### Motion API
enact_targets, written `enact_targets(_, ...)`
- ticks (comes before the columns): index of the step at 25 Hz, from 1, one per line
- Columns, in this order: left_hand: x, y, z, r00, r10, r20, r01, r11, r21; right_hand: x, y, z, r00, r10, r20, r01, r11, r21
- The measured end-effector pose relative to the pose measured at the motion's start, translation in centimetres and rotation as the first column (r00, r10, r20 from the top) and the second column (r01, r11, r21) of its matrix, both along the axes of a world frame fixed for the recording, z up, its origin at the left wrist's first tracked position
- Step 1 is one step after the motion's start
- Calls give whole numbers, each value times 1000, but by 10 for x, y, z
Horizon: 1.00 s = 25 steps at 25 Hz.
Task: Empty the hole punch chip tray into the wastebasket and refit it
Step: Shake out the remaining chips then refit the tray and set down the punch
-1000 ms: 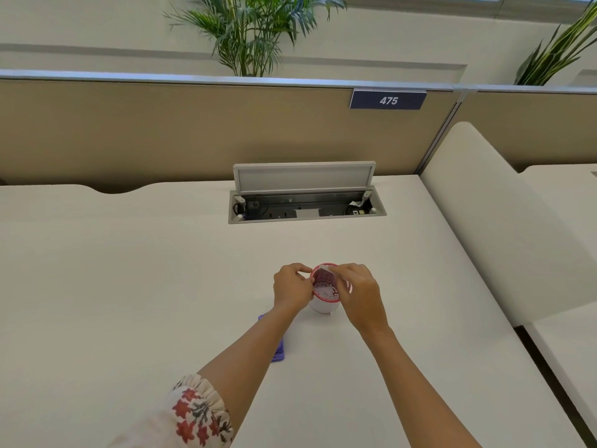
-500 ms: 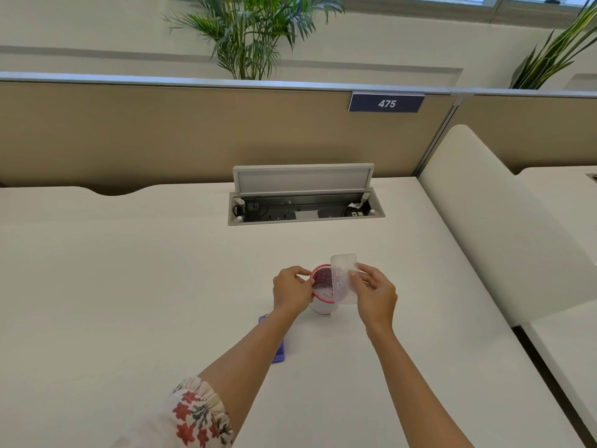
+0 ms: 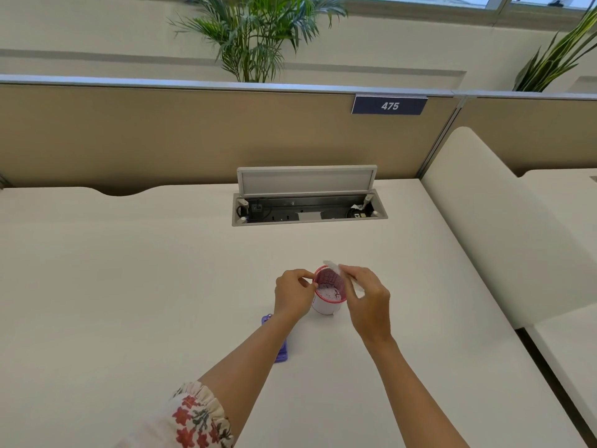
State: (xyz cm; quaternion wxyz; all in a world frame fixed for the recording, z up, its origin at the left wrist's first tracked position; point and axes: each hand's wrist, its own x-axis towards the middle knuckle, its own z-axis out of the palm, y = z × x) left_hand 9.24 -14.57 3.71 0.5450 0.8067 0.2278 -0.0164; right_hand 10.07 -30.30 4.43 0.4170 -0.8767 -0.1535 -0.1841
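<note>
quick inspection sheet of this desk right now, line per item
surface: white desk, mostly bare
job's things: small pink-rimmed wastebasket with white chips inside; clear chip tray tilted at its rim; purple hole punch partly hidden under the left forearm
clutter: nothing seen
hands: left hand pinches the basket rim; right hand holds the tray
cables: dark leads inside the open cable box
surroundings: tan partition, sign 475, plants behind

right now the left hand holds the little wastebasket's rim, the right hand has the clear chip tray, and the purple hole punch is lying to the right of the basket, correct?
Not quite. In the head view the purple hole punch lies to the left of the wastebasket, partly under the left forearm. The rest stands: the left hand holds the rim and the right hand has the clear chip tray.
</note>
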Motion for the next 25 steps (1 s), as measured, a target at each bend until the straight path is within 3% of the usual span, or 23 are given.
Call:
enact_targets(3,0,0,-1,1000,-2,-16,2,1000,-3,0,-2,-6,999,19,-41,-23,993,-117)
enact_targets(12,0,0,0,1000,-5,-9,4,1000,-14,2,-4,-7,996,62,65,-56,995,-88)
enact_targets(14,0,0,-1,1000,-5,-7,5,1000,-8,2,-4,-7,1000,28,-12,-29,998,-54)
enact_targets(16,0,0,-3,1000,-10,-3,10,1000,-12,2,-2,-4,993,-46,-112,62,988,142)
enact_targets(20,0,1,-4,1000,-9,17,9,1000,-27,11,1,7,880,-137,-454,385,765,516)
enact_targets(22,-1,2,-5,999,-9,32,9,1000,-20,13,1,9,803,-80,-591,483,668,566)
enact_targets(25,-2,1,-3,997,8,71,-8,1000,-10,11,3,8,758,-9,-652,508,636,582)
